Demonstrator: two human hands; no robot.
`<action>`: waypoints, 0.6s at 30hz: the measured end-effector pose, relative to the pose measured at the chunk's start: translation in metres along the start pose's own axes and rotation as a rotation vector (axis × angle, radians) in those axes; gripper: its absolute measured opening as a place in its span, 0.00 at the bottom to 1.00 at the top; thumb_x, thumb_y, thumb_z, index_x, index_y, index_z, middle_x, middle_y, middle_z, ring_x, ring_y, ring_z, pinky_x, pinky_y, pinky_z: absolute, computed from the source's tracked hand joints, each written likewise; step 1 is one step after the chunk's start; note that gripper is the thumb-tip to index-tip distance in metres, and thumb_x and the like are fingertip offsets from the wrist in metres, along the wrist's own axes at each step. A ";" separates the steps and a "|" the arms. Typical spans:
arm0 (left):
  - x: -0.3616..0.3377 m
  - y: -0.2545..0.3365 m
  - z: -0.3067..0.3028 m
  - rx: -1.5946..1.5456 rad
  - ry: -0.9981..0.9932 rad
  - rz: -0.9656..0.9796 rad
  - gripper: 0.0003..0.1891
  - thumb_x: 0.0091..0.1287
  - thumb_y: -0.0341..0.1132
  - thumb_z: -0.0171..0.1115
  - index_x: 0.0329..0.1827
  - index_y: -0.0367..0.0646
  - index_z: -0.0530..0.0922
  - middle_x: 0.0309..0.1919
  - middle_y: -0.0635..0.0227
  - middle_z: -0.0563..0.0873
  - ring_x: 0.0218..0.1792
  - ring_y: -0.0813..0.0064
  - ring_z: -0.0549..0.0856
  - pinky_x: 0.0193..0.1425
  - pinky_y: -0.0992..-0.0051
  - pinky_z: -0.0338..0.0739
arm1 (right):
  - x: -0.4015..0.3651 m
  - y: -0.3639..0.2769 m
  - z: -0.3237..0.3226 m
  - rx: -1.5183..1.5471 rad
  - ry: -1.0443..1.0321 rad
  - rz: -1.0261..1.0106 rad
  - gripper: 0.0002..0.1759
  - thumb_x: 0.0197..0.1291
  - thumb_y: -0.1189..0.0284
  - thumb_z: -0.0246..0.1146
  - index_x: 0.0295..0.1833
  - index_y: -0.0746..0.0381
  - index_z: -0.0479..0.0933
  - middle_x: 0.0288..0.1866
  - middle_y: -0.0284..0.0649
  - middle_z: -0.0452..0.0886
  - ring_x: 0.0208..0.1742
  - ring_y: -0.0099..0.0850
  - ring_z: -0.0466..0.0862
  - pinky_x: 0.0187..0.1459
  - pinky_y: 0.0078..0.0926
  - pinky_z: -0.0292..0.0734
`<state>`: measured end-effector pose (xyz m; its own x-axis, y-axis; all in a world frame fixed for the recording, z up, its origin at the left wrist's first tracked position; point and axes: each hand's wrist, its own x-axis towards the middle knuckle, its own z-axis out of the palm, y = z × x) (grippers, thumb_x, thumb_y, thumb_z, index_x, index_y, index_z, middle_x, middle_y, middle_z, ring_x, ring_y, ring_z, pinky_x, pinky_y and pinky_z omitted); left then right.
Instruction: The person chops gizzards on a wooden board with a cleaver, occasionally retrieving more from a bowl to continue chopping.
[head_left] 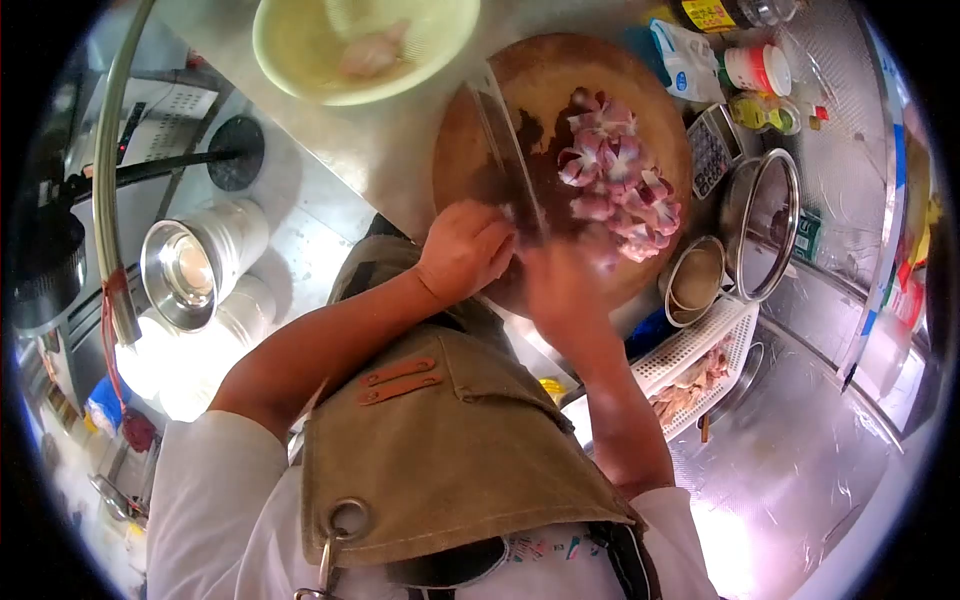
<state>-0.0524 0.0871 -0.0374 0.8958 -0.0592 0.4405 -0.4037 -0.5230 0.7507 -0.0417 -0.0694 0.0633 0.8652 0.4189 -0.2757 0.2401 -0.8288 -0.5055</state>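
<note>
A round wooden chopping board (560, 60) lies on the metal counter. My right hand (560, 285), smeared by motion, is closed around the handle end of a cleaver (510, 150), whose blade points away from me over the board. Curled fingers of my left hand (468, 250) press down close to the left side of the blade. A small pale bit shows at those fingertips, but most of it is hidden. Right of the blade lies a pile of purplish-pink cut meat pieces (620, 165), opened out like flowers.
A yellow-green basket (290, 75) with a pale meat piece stands beyond the board. Along the right are a steel pot (745, 225), a small bowl (695, 285), a white basket (690, 345) of meat, and several bottles and packets. Steel containers (185, 270) stand at left.
</note>
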 end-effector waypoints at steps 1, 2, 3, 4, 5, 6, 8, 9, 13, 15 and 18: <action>-0.002 -0.002 0.002 0.000 -0.006 -0.006 0.07 0.51 0.29 0.68 0.32 0.43 0.79 0.34 0.63 0.83 0.34 0.60 0.81 0.39 0.63 0.76 | -0.003 0.000 0.001 -0.006 -0.017 0.012 0.15 0.71 0.65 0.52 0.46 0.69 0.70 0.30 0.64 0.79 0.35 0.63 0.80 0.36 0.59 0.73; -0.003 -0.005 0.003 -0.002 -0.013 -0.012 0.07 0.51 0.29 0.68 0.32 0.43 0.79 0.35 0.63 0.83 0.34 0.60 0.81 0.39 0.63 0.77 | -0.006 -0.001 0.003 -0.013 -0.034 0.025 0.16 0.71 0.65 0.52 0.46 0.70 0.70 0.31 0.65 0.79 0.35 0.63 0.80 0.37 0.59 0.73; -0.003 -0.005 0.006 -0.001 0.002 -0.023 0.07 0.51 0.29 0.68 0.32 0.43 0.79 0.35 0.64 0.83 0.34 0.60 0.82 0.39 0.63 0.77 | -0.010 -0.001 0.002 -0.030 -0.060 0.047 0.16 0.71 0.65 0.52 0.46 0.70 0.70 0.31 0.65 0.79 0.36 0.64 0.80 0.37 0.60 0.73; -0.003 -0.004 0.008 -0.001 0.017 -0.035 0.07 0.51 0.29 0.68 0.32 0.43 0.79 0.34 0.64 0.83 0.35 0.60 0.82 0.39 0.63 0.77 | -0.009 -0.001 0.000 -0.035 -0.063 0.056 0.16 0.71 0.65 0.52 0.47 0.70 0.69 0.31 0.65 0.79 0.36 0.64 0.80 0.37 0.60 0.73; -0.002 -0.004 0.010 -0.001 0.031 -0.043 0.07 0.51 0.29 0.68 0.32 0.43 0.79 0.34 0.64 0.83 0.35 0.61 0.82 0.39 0.64 0.77 | -0.008 -0.001 -0.001 -0.039 -0.065 0.065 0.16 0.71 0.65 0.52 0.47 0.70 0.69 0.31 0.66 0.80 0.36 0.65 0.80 0.38 0.61 0.73; 0.000 -0.005 0.011 0.013 0.034 -0.037 0.08 0.51 0.29 0.68 0.33 0.43 0.79 0.34 0.64 0.83 0.34 0.61 0.81 0.39 0.64 0.77 | -0.003 -0.004 0.000 -0.028 -0.042 0.060 0.16 0.71 0.66 0.52 0.47 0.71 0.69 0.31 0.66 0.79 0.37 0.65 0.80 0.38 0.61 0.73; -0.002 -0.003 0.009 0.036 0.027 -0.030 0.08 0.50 0.30 0.68 0.33 0.43 0.80 0.34 0.64 0.83 0.34 0.61 0.81 0.39 0.64 0.77 | 0.005 -0.015 -0.001 -0.004 -0.065 0.138 0.14 0.71 0.67 0.52 0.45 0.70 0.70 0.31 0.63 0.78 0.36 0.61 0.79 0.38 0.58 0.71; -0.004 -0.002 0.007 0.035 -0.004 -0.041 0.08 0.50 0.30 0.68 0.33 0.43 0.80 0.34 0.64 0.83 0.34 0.61 0.81 0.39 0.63 0.77 | 0.013 -0.022 -0.004 0.007 -0.105 0.215 0.13 0.71 0.68 0.53 0.43 0.69 0.71 0.31 0.60 0.76 0.35 0.57 0.77 0.37 0.54 0.70; -0.003 -0.007 0.006 0.034 -0.074 -0.053 0.09 0.50 0.31 0.69 0.34 0.43 0.80 0.36 0.64 0.83 0.35 0.60 0.81 0.40 0.63 0.77 | 0.010 -0.012 -0.001 0.045 0.003 0.141 0.15 0.72 0.65 0.53 0.40 0.68 0.72 0.29 0.59 0.76 0.32 0.56 0.77 0.36 0.52 0.70; -0.005 -0.006 0.007 0.037 -0.085 -0.040 0.09 0.50 0.32 0.68 0.34 0.42 0.80 0.37 0.64 0.82 0.36 0.61 0.81 0.41 0.63 0.76 | 0.018 -0.011 0.002 0.015 -0.068 0.196 0.14 0.71 0.67 0.52 0.43 0.70 0.69 0.28 0.62 0.78 0.33 0.61 0.79 0.35 0.56 0.73; -0.009 -0.002 0.004 0.056 -0.136 -0.006 0.10 0.51 0.32 0.67 0.35 0.41 0.80 0.38 0.64 0.82 0.36 0.62 0.80 0.42 0.63 0.75 | 0.037 -0.017 0.006 -0.017 -0.080 0.226 0.14 0.71 0.68 0.52 0.42 0.71 0.69 0.28 0.63 0.79 0.33 0.63 0.81 0.35 0.58 0.74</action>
<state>-0.0593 0.0853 -0.0445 0.9165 -0.1685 0.3627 -0.3908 -0.5701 0.7227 -0.0164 -0.0375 0.0563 0.8602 0.2499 -0.4445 0.0524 -0.9104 -0.4104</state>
